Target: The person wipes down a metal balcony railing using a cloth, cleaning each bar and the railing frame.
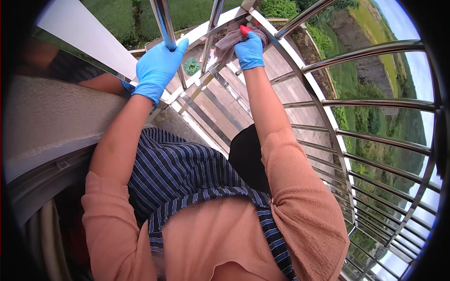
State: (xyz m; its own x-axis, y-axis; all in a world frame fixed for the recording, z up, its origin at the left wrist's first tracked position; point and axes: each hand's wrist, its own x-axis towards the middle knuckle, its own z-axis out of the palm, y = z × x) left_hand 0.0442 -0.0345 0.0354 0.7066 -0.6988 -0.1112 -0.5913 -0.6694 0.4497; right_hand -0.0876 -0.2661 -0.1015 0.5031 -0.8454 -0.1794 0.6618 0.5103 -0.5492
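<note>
So the cloth [229,42] is bunched up at the far end of the rail [286,51], right where the top bar meets the upright posts. The right hand [249,49] is on top of it, fingers curled and pressing it down onto the metal. The rail's long axis curves from there to the right and back toward the near side, so that's the line the cloth follows. The left hand [158,68] is wrapped tight around an upright bar [164,23], off to the left and a bit nearer, not touching the cloth at all.
</note>
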